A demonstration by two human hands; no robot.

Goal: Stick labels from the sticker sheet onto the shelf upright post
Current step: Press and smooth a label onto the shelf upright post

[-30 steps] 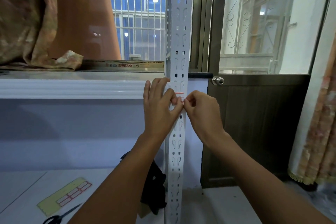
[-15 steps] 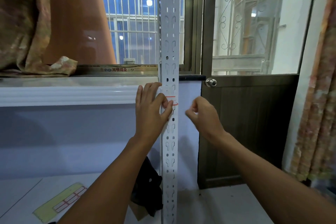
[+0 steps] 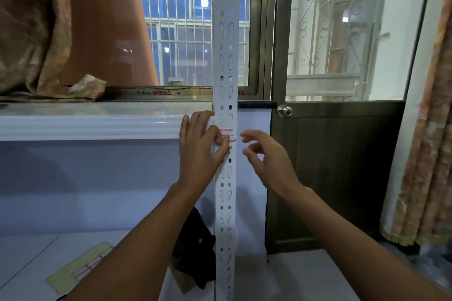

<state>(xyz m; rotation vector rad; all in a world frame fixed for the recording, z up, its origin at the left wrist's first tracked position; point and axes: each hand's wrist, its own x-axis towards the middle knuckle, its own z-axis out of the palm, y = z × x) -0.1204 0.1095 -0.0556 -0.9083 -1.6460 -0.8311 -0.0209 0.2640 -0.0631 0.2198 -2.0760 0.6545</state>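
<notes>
Since a second ago the right hand (image 3: 266, 156) has drawn away to the right of the shelf upright post (image 3: 225, 61) and now hangs near it, fingers loosely spread and holding nothing. The white slotted post stands upright in front of the window. The left hand (image 3: 200, 146) rests against the post's left side, thumb and fingertips pressing the red-edged label (image 3: 228, 135) onto its face, while the sticker sheet (image 3: 80, 269) lies flat on the surface at near left.
</notes>
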